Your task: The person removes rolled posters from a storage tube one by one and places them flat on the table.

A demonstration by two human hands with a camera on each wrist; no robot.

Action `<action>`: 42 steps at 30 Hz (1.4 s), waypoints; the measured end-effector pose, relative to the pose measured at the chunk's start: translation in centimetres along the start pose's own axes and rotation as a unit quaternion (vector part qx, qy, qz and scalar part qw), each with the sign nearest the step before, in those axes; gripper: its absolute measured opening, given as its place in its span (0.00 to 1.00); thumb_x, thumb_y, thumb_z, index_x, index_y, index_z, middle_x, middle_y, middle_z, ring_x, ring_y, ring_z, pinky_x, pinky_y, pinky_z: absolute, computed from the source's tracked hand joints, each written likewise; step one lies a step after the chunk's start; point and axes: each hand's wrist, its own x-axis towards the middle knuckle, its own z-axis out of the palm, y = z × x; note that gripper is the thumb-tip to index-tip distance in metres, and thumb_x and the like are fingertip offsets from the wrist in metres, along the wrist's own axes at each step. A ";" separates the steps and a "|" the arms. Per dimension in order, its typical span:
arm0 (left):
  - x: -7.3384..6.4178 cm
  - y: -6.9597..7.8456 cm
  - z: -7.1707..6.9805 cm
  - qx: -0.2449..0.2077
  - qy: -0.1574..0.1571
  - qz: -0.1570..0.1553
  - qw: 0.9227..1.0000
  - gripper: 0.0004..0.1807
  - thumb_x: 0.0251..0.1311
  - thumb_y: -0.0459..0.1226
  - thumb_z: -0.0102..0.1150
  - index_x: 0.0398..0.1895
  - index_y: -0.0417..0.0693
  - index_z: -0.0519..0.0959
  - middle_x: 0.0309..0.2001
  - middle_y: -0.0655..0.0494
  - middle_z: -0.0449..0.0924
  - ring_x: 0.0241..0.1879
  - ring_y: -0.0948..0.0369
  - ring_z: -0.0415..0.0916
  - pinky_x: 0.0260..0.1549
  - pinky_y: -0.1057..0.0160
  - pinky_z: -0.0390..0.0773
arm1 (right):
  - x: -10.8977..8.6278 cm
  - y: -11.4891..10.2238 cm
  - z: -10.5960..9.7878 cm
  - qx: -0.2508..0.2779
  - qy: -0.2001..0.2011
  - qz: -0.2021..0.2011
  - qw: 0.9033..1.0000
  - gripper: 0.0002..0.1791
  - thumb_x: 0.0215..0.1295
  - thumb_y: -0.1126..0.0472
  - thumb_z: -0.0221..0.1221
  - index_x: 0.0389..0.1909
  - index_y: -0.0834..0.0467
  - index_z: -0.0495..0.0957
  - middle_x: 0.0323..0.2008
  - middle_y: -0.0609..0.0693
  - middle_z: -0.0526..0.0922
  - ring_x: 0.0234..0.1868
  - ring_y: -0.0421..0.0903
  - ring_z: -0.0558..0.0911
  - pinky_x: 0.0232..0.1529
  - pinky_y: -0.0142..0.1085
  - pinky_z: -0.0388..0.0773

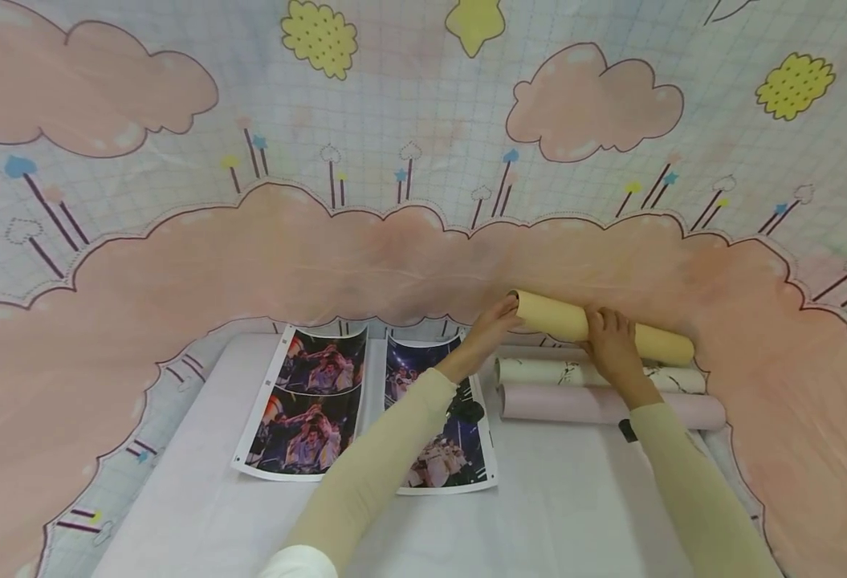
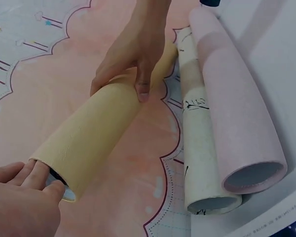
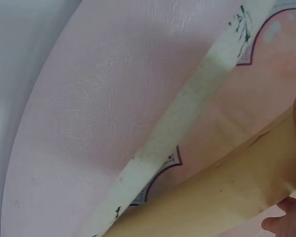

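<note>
My right hand (image 1: 613, 341) grips a hollow yellow paper roll (image 1: 551, 315) around its middle, thumb on the near side in the left wrist view. At the roll's left end is my left hand (image 2: 27, 202), its fingers hooked into the opening and holding the rim. The yellow roll lies tilted behind two other rolls: a cream one with dark branch marks (image 1: 539, 372) and a thicker pink one (image 1: 560, 404) in front. In the right wrist view the yellow roll (image 3: 222, 197) crosses the lower right, with part of my right hand at the edge.
Two printed photo sheets (image 1: 311, 401) (image 1: 446, 472) lie to the left on the white tabletop (image 1: 560, 506). My left forearm passes over the right-hand sheet. A cloth with pink clouds (image 1: 409, 265) hangs behind and around the table.
</note>
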 end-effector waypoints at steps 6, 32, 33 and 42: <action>-1.4 0.2 -0.9 0.020 -0.021 0.018 0.999 0.30 0.72 0.37 0.48 0.76 0.44 0.57 0.75 0.51 0.59 0.75 0.55 0.57 0.74 0.55 0.55 | -0.3 -0.7 -1.0 0.009 0.015 -0.010 1.000 0.40 0.54 0.64 0.71 0.66 0.62 0.61 0.55 0.73 0.68 0.56 0.75 0.67 0.60 0.71 0.57; -11.7 0.7 -5.4 0.092 -0.083 0.114 0.986 0.27 0.71 0.34 0.48 0.72 0.44 0.62 0.71 0.47 0.66 0.72 0.52 0.62 0.72 0.55 0.61 | -3.7 -6.4 -5.3 0.008 0.110 -0.089 0.990 0.42 0.45 0.58 0.75 0.63 0.57 0.69 0.51 0.70 0.69 0.45 0.69 0.68 0.53 0.64 0.62; -12.1 0.7 -5.5 0.091 -0.078 0.111 0.986 0.27 0.71 0.34 0.48 0.72 0.45 0.63 0.70 0.47 0.67 0.72 0.53 0.63 0.71 0.54 0.63 | -3.9 -6.7 -5.5 0.010 0.111 -0.089 0.990 0.42 0.45 0.57 0.76 0.63 0.56 0.69 0.51 0.70 0.69 0.45 0.69 0.68 0.53 0.65 0.62; -15.2 0.4 -6.1 0.081 -0.069 0.109 0.988 0.23 0.72 0.33 0.46 0.69 0.45 0.67 0.66 0.46 0.73 0.67 0.51 0.70 0.68 0.48 0.67 | -6.7 -9.1 -5.9 0.016 0.108 -0.085 0.990 0.41 0.45 0.52 0.74 0.63 0.55 0.71 0.51 0.69 0.71 0.49 0.70 0.71 0.55 0.64 0.64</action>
